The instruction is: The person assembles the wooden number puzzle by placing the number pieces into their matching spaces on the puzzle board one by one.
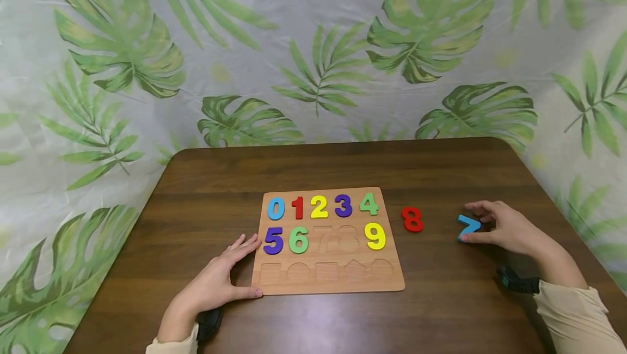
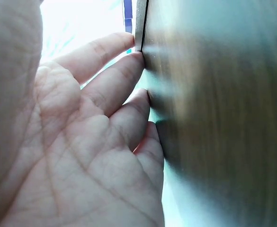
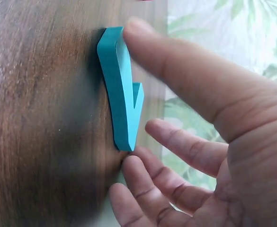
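My left hand (image 1: 217,280) lies against the left side of the wooden number board (image 1: 323,283), thumb at its lower corner and fingertips on its left edge. In the left wrist view, the fingers (image 2: 112,80) are extended, touching the board's side and the tabletop. To the right of the board, my right hand (image 1: 511,231) is around a blue number 7 (image 1: 471,225) lying on the table. Its thumb is at the foot of the 7 (image 3: 117,90), and the loosely bent fingers (image 3: 140,177) are near the other end; no firm grip shows.
A red 8 (image 1: 412,219) lies between the board and the right hand. Several coloured numbers sit on the board, including a yellow 9 (image 1: 375,236); the 7 and 8 recesses and the bottom row of shapes are unfilled. A leaf-patterned cloth (image 1: 323,71) hangs behind the brown table (image 1: 352,321).
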Motion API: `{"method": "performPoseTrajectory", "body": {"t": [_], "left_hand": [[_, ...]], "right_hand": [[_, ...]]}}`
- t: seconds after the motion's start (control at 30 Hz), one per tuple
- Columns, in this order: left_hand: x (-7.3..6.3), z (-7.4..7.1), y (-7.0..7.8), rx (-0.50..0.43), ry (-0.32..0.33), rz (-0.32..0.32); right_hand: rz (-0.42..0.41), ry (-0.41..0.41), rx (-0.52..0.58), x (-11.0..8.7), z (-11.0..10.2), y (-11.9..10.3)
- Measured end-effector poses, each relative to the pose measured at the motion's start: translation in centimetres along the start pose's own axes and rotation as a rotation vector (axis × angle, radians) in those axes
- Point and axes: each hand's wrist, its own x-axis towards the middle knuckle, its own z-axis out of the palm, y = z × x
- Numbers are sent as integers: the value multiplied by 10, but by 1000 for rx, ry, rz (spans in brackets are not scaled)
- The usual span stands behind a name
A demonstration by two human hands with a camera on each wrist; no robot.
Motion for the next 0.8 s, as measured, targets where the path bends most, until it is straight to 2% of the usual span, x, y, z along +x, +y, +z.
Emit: {"method": "performPoseTrajectory", "body": {"t": [0.27,0.8], "left_hand": [[0,-1,1,0,2,4],[0,1,0,-2,-2,1]], "right_hand": [[15,-19,-23,-6,3,-4],[58,24,-35,-9,11,-7]]}}
